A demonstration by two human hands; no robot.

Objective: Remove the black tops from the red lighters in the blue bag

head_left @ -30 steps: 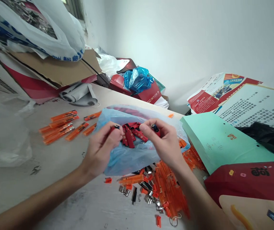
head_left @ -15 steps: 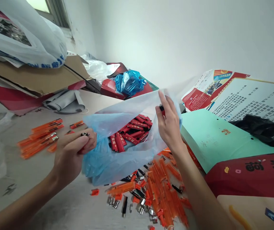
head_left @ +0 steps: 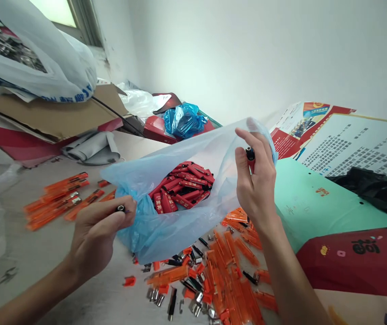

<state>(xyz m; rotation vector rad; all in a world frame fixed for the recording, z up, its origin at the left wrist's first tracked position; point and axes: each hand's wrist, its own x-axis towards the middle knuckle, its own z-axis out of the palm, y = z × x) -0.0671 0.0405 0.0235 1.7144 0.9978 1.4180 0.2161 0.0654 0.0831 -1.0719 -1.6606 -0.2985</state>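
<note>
A light blue plastic bag lies with its mouth spread wide, and red lighters with gold lettering are piled inside. My left hand is closed beside the bag's left edge, around a lighter of which only the round black end shows. On the right, my right hand grips a red lighter with a black end between thumb and fingers. Its outer fingers hold up the bag's right side, with a fingertip behind the film. Orange see-through lighter bodies and small metal caps are strewn below the bag.
More orange lighters lie at the left. A white plastic bag rests on a cardboard box at upper left. Further back sits a crumpled blue bag. A green folder, a black bag and a red bag stand right.
My right hand has moved right, pulling the bag's mouth wider and stretching its right side. My left hand has lowered slightly. The view has shifted a little.
</note>
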